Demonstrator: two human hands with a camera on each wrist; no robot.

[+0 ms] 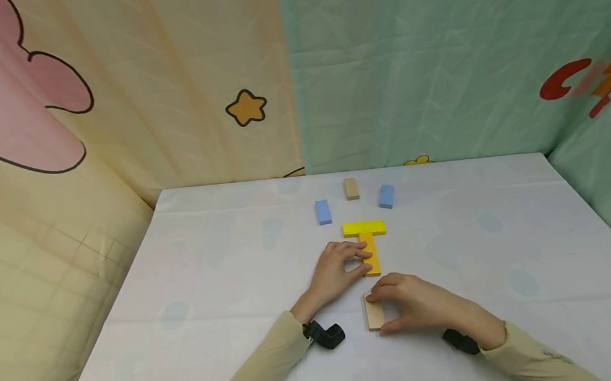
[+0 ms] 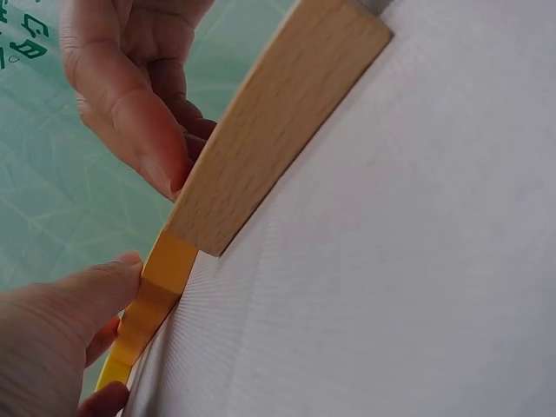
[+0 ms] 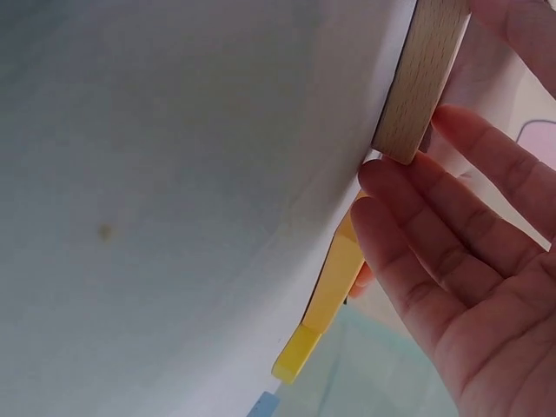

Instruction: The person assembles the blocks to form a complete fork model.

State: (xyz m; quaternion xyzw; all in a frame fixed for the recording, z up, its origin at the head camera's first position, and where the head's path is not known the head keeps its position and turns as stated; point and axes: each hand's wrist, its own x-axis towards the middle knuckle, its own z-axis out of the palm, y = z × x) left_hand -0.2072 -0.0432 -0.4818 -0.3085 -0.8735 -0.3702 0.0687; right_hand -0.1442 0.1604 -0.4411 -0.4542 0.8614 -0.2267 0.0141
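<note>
A yellow block (image 1: 363, 228) lies crosswise with an orange block (image 1: 370, 253) running toward me from its middle, forming a T on the white tablecloth (image 1: 225, 273). My left hand (image 1: 360, 262) pinches the orange block (image 2: 156, 291) from its left side; its thumb (image 2: 78, 304) presses the edge. My right hand (image 1: 381, 313) grips a plain wooden block (image 1: 374, 313) lying flat just below the orange one, thumb at its far end and fingers at its near end. The right wrist view shows that wooden block (image 3: 426, 78) beside my fingers (image 3: 434, 252), with the orange block (image 3: 334, 282) beyond.
Two blue blocks (image 1: 322, 211) (image 1: 386, 196) and a small tan block (image 1: 351, 189) lie behind the T near the table's back. Patterned curtains (image 1: 381, 58) close off the back and both sides. Bare cloth stretches left and right of my hands.
</note>
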